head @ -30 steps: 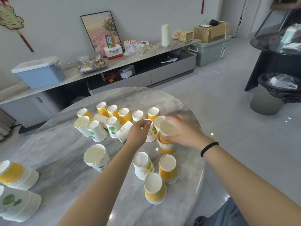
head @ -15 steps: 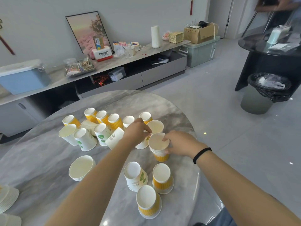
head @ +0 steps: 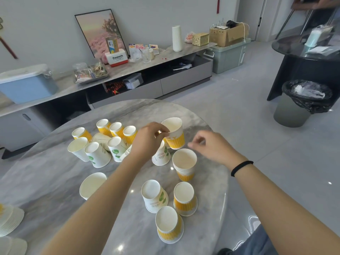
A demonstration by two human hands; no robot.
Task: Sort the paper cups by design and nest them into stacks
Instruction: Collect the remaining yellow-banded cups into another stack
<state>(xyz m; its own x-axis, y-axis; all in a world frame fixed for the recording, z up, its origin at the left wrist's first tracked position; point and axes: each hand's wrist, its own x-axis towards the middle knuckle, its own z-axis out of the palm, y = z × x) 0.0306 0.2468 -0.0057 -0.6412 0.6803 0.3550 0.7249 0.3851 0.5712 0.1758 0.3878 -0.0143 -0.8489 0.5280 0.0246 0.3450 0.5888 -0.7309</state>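
Paper cups of two designs, yellow-striped and white with a green tree, stand mostly upside down on the round marble table (head: 46,173). My left hand (head: 149,138) pinches the rim of a yellow-striped cup (head: 174,133), upright and lifted off the table. Below it stands an upright nested stack of yellow cups (head: 184,165). My right hand (head: 209,146) hovers just right of that stack, fingers loosely curled, holding nothing. Close to me stand two inverted yellow cups (head: 184,198) (head: 168,227) and an inverted green-tree cup (head: 154,196).
Several more cups cluster at the table's far left (head: 103,142), and an upright white cup (head: 92,184) stands alone. Stacked cups lie on their sides at the left edge (head: 9,219). A low cabinet (head: 128,83) and a bin (head: 301,102) stand beyond.
My left hand has lifted a yellow-striped cup off the table. My right hand has let go of the yellow stack and drawn up and to the right.
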